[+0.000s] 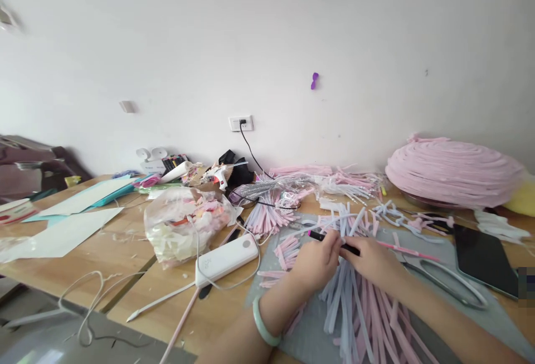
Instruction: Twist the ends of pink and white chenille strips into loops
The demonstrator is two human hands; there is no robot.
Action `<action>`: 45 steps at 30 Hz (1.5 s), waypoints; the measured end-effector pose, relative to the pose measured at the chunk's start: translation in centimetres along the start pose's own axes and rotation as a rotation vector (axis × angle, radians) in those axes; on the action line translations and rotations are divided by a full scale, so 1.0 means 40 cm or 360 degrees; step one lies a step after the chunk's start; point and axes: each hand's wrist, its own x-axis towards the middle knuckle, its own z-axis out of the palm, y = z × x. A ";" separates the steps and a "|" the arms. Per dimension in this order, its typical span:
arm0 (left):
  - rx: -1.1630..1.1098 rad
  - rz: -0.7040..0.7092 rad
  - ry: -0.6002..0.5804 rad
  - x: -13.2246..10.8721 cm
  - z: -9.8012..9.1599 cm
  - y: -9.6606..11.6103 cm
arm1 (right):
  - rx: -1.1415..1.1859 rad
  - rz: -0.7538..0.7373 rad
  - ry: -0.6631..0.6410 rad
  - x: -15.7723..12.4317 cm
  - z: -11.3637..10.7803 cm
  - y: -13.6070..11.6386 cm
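Centrally, a bit low in view, we had both hands close tog. over a wooden table (234,311). Our L hand (318,261) was curled round a black pen (351,250), its pinkish end poking out on the L; our R hand (370,259) gripped the pen's other end. We couldn't tell if the fingers of the two hands touched. Directly below the pen, a loose bunch of fuzzy pale blue strips (340,300) & pink strips (378,316) fanned toward us over a grey mat (307,347). We wore a pale green bangle (259,322) on the L wrist. R of our R forearm lay scissors (478,297) w/ big looped handles, then a dark tablet (485,258) at the mat's edge. Farther back, R side, sat a big pink coil (455,174). On the L we saw a white power bank (228,260) w/ a cable, nr. a clear plastic bag (167,236) of scraps; behind that, a white glue gun (219,177). Paper sheets (67,233) lay far L.
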 end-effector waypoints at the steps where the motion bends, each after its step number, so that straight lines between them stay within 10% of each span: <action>1: 0.0077 -0.0013 -0.0023 -0.006 0.001 0.005 | -0.0064 0.0030 0.0022 -0.010 -0.009 0.005; 10: 0.0617 0.0200 -0.0089 0.009 -0.057 0.024 | -0.0165 0.0026 0.0024 -0.037 -0.039 0.043; 17: -0.0271 -0.0018 -0.0569 0.025 -0.076 0.022 | 0.0299 -0.0324 -0.0291 -0.044 -0.056 0.026; 24: -0.0420 -0.0164 -0.0146 0.040 -0.038 0.006 | 0.0222 -0.0054 -0.0029 -0.024 -0.036 0.056; 34: -0.0434 -0.0178 -0.0311 0.010 0.034 -0.046 | 0.0659 0.0178 0.0038 -0.028 -0.030 0.046; 45: -0.0018 0.0182 -0.0077 0.006 0.023 -0.025 | 0.0745 0.0110 -0.0117 -0.031 -0.008 0.033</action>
